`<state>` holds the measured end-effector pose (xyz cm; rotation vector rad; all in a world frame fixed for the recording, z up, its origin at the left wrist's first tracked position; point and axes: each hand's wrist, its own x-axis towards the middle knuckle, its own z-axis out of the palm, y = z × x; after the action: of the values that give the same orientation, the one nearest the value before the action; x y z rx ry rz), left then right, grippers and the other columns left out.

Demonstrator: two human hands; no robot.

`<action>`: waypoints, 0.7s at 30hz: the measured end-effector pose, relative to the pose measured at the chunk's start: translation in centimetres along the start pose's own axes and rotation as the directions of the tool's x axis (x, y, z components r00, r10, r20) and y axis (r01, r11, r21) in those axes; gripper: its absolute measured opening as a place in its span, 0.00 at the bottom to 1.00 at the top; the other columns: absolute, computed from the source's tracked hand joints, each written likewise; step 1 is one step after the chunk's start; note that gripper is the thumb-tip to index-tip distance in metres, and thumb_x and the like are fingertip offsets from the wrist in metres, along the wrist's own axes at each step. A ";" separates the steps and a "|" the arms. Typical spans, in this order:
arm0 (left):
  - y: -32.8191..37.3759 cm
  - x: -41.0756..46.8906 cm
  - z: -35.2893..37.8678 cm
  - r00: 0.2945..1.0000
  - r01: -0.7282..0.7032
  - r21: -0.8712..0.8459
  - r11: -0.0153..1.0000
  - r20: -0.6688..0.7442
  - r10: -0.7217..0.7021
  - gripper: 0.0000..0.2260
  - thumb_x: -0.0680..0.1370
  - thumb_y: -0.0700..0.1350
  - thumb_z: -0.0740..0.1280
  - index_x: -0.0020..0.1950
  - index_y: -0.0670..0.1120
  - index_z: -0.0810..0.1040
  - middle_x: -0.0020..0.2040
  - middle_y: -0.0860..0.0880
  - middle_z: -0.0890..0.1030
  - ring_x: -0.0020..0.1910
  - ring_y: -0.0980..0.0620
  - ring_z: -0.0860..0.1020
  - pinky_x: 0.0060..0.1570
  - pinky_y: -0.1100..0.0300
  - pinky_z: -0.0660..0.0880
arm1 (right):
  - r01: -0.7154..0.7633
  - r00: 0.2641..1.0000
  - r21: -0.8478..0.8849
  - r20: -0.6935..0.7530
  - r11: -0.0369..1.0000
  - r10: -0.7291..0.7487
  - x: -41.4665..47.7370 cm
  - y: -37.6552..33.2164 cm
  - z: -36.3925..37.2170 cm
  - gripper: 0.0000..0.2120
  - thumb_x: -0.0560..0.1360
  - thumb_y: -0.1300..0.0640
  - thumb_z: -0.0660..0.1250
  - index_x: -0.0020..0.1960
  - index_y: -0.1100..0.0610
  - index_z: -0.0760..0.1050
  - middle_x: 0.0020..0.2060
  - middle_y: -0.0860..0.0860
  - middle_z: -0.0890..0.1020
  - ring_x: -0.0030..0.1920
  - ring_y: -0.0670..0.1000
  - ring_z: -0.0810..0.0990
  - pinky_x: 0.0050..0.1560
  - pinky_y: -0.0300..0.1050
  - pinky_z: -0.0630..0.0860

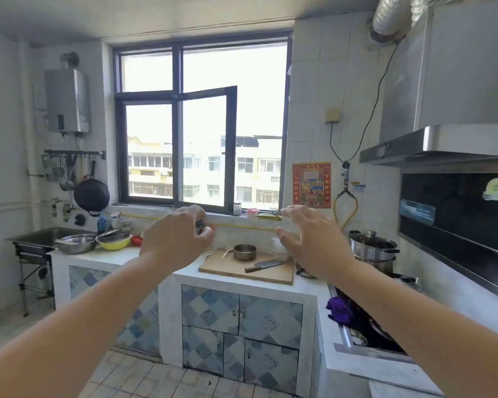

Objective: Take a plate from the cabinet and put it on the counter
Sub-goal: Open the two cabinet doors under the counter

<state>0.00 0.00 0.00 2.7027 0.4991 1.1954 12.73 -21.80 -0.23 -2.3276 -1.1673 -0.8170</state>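
Note:
The cabinet (pixel 240 311) sits under the white counter (pixel 242 282), its two tiled doors closed with small metal handles at the middle. No plate is in sight. Both my arms stretch forward above the counter, well above the cabinet doors. My left hand (pixel 176 239) is curled, with a small dark object partly visible at its fingertips. My right hand (pixel 314 239) hangs with fingers spread and nothing in it, above the right end of a wooden cutting board (pixel 230 268).
On the board lie a small metal pot (pixel 244 252) and a cleaver (pixel 263 266). Metal bowls and a yellow bowl (pixel 114 244) stand left by the sink (pixel 41 237). A lidded steel pot (pixel 373 249) and stove (pixel 365 320) are right, under the hood. The open window sash (pixel 207 147) swings inward.

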 end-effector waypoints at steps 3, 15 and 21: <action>-2.4 2.8 1.8 1.000 -0.003 0.018 1.000 -0.013 0.003 0.15 0.74 0.54 0.61 0.58 0.51 0.74 0.55 0.52 0.80 0.44 0.54 0.75 0.40 0.58 0.71 | 0.008 0.999 -0.003 -0.044 1.000 -0.008 3.2 0.5 2.3 0.25 0.76 0.42 0.54 0.70 0.51 0.64 0.70 0.49 0.70 0.70 0.50 0.66 0.69 0.51 0.61; -12.6 13.1 8.9 1.000 0.005 0.042 0.999 0.013 -0.006 0.16 0.74 0.53 0.61 0.58 0.49 0.73 0.57 0.51 0.79 0.48 0.52 0.76 0.42 0.58 0.70 | -0.090 0.995 0.024 -0.039 0.996 0.091 14.8 2.1 12.3 0.23 0.76 0.47 0.57 0.69 0.54 0.66 0.68 0.50 0.71 0.67 0.51 0.68 0.67 0.53 0.66; -15.5 16.2 13.2 0.999 0.032 0.053 0.998 0.003 -0.032 0.19 0.74 0.52 0.62 0.63 0.47 0.71 0.62 0.48 0.77 0.55 0.48 0.76 0.49 0.53 0.73 | -0.090 0.996 0.005 0.006 0.996 0.090 18.2 3.9 17.3 0.24 0.76 0.46 0.58 0.69 0.55 0.66 0.68 0.51 0.71 0.68 0.52 0.67 0.67 0.51 0.64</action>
<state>16.21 20.25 -1.79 2.7301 0.5790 1.1846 30.16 -3.33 -1.43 -2.3606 -1.0579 -0.7746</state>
